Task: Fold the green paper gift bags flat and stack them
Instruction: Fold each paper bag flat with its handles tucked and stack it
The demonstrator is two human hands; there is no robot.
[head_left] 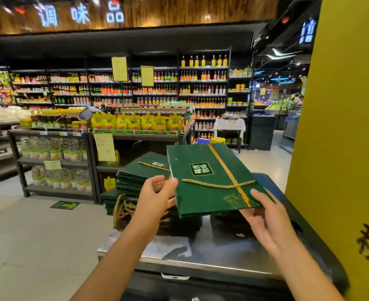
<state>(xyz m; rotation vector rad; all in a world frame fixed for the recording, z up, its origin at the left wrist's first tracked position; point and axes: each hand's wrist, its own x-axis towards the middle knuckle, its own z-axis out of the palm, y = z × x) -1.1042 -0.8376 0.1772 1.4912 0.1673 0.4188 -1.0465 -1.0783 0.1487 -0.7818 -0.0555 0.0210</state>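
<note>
1 flat bag (pixel 209 177), pinched at its edges by the left hand (pixel 157 194) and right hand (pixel 264 216), looks light, stiff and crease-prone; edges suit gripping.

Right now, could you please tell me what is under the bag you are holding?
The stack of flat green bags and the steel counter show beneath the bag. How far the stack runs under it is covered.

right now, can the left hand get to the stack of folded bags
Probably yes: the stack sits just beyond the left hand with nothing between them. That hand is pinching the edge of the held bag, though, so it would need to let go first.
</note>
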